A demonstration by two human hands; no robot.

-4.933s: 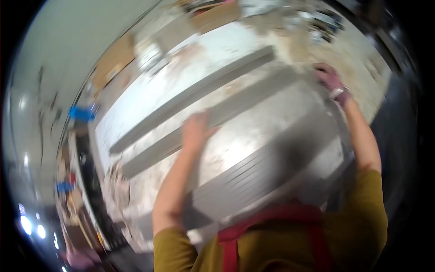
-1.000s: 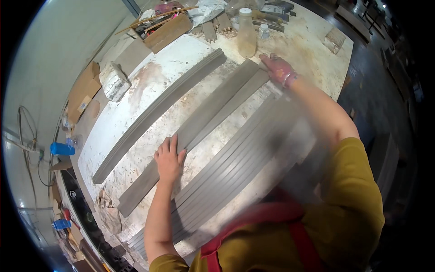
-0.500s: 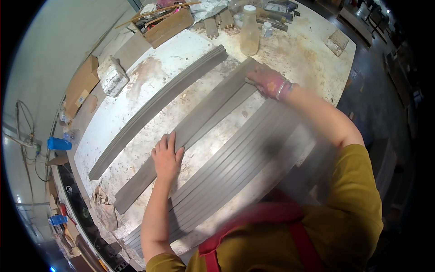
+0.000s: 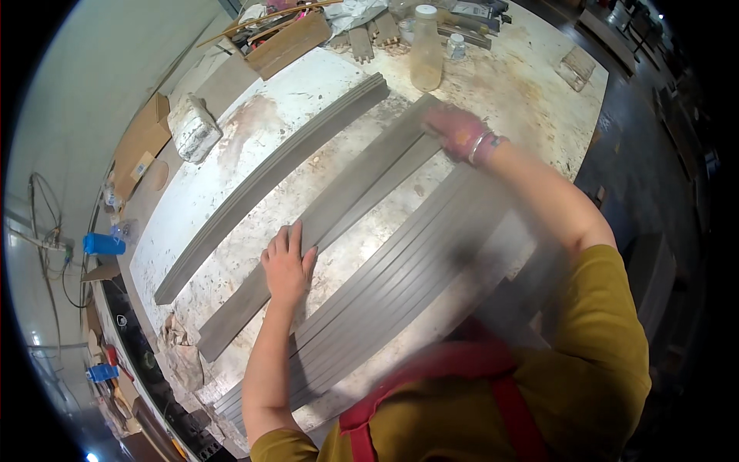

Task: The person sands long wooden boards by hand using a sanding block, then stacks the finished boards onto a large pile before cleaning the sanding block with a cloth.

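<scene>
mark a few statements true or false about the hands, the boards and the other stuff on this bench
1. The left hand rests on a long grey board. True.
2. The right hand is bare. False: it is gloved in pinkish red.
3. A ridged grey strip lies apart from that board, on its far side. True.
4. The tall bottle lies on its side. False: it stands upright.
5. The blue container is at the person's right. False: it is at the left.
</scene>
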